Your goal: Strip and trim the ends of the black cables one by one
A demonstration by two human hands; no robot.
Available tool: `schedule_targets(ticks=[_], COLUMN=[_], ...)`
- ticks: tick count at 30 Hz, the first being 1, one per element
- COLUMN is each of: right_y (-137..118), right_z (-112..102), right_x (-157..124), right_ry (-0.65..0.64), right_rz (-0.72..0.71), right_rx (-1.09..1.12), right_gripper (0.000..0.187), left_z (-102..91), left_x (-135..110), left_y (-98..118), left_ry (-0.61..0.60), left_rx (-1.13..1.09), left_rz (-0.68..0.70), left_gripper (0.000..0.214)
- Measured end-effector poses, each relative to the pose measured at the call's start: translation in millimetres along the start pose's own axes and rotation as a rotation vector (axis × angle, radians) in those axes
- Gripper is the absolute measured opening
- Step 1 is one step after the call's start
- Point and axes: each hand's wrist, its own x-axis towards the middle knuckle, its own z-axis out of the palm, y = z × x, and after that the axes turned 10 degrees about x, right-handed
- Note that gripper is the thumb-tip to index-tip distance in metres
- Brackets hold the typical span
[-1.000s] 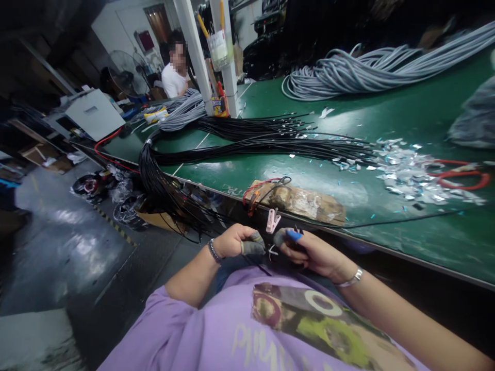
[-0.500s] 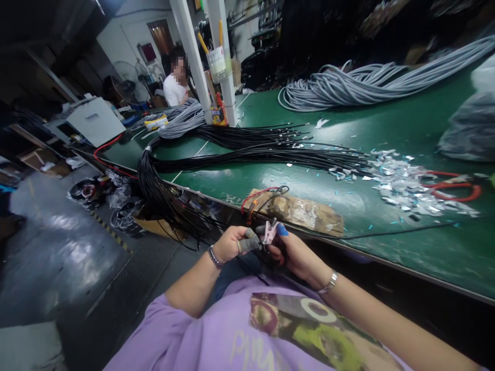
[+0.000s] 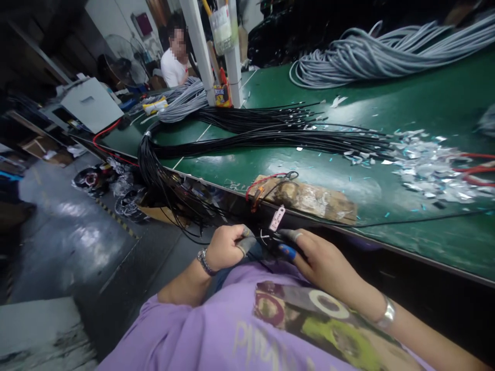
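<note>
My left hand (image 3: 228, 247) is closed in a pinch, with grey finger covers on thumb and forefinger, around the end of a black cable. Thin white strands (image 3: 264, 236) splay from that end, in the gap between my hands. To their right, my right hand (image 3: 320, 255) is closed, with a grey cover on one finger and a blue one on another. A dark object lies at its fingertips, too shadowed to name. Just above those fingertips a small pale pink tag-like piece (image 3: 277, 218) with a hole sticks up. Both hands are in front of the bench edge.
A worn wooden block (image 3: 309, 198) lies along the edge of the green bench (image 3: 232, 172). Bundled black cables (image 3: 247, 141) curve across the bench and hang over its side. Foil scraps (image 3: 429, 165), a grey cable coil (image 3: 359, 56) and a post (image 3: 234, 77) stand beyond. A person (image 3: 174, 64) sits behind.
My right hand has shifted right and turned, its fingers now pointing left. The pink piece stands higher above the fingers. White strands now show between the hands. The view has moved slightly.
</note>
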Motion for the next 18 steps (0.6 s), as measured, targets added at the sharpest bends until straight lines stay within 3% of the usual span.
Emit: schedule_targets(ticks=[6, 12, 18], right_y=[-7, -8, -4], right_z=[5, 8, 6], right_x=[0, 3, 2], right_ry=[-0.062, -0.118, -0.118], right_rz=[-0.136, -0.125, -0.100], right_rx=[-0.168, -0.232, -0.149], right_gripper=[0.014, 0.018, 0.019], left_z=[1.1, -0.1, -1.2], left_x=[-3, -3, -3], left_y=[8, 17, 16], left_ry=[-0.005, -0.040, -0.051], left_rx=[0.242, 0.359, 0.345], left_rz=[0.035, 0.076, 0.062], left_gripper=[0.016, 0.017, 0.016])
